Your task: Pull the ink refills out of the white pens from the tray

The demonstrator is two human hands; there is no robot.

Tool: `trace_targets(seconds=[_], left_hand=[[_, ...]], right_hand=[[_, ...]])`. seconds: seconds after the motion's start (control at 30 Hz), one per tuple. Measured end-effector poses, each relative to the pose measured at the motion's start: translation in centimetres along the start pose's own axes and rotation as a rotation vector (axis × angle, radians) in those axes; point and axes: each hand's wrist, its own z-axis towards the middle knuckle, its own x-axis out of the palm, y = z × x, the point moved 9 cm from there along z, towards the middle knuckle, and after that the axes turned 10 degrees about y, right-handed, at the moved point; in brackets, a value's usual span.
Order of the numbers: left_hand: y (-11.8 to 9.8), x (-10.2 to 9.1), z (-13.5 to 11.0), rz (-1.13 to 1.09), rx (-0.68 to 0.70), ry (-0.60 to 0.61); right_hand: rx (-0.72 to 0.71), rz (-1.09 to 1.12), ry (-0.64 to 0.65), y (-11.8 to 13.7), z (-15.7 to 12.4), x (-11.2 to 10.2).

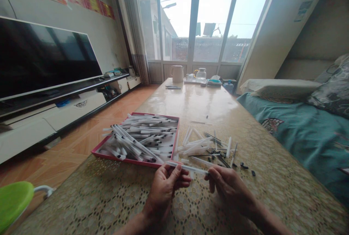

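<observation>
A slim white pen barrel [195, 170] is held nearly level above the near part of the table. My left hand [166, 184] is closed round its left part, with the thumb on top. At the barrel's right end, my right hand [226, 183] pinches a small dark end piece, mostly hidden by the fingers. Just beyond lie loose white pen tubes [199, 146], thin dark refills [223, 161] and several small black plugs [244, 166]. Left of them, a red-edged tray [176, 140] holds a heap of white pens [144, 136] with black ends.
The long table has a patterned cover [109, 198]. At its far end stand a beige kettle [177, 74] and a glass jug [201, 74]. A green stool [15, 206] is at the left, and a teal-covered bed or sofa [286, 122] runs along the right.
</observation>
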Motion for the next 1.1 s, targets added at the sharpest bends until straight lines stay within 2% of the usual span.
trace_targets(seconds=[0.2,0.37,0.53,0.97,1.1], left_hand=[[0.38,-0.41,0.13,-0.004,-0.012,-0.008],[0.13,-0.2,0.09,0.008,0.005,-0.006],[0.26,-0.07,-0.01,0.0,-0.013,-0.014],[0.47,-0.07,0.28,-0.007,-0.012,0.02],[0.43,-0.09,0.28,-0.01,-0.002,0.019]], right_hand=[[-0.002,0.006,0.002,-0.12,-0.06,-0.24],[-0.03,-0.104,-0.019,0.3,-0.08,-0.43],[0.01,-0.064,-0.002,-0.1,-0.03,-0.36],[-0.024,-0.111,0.0,-0.33,-0.09,-0.09],[0.008,-0.066,0.0,-0.4,-0.05,-0.14]])
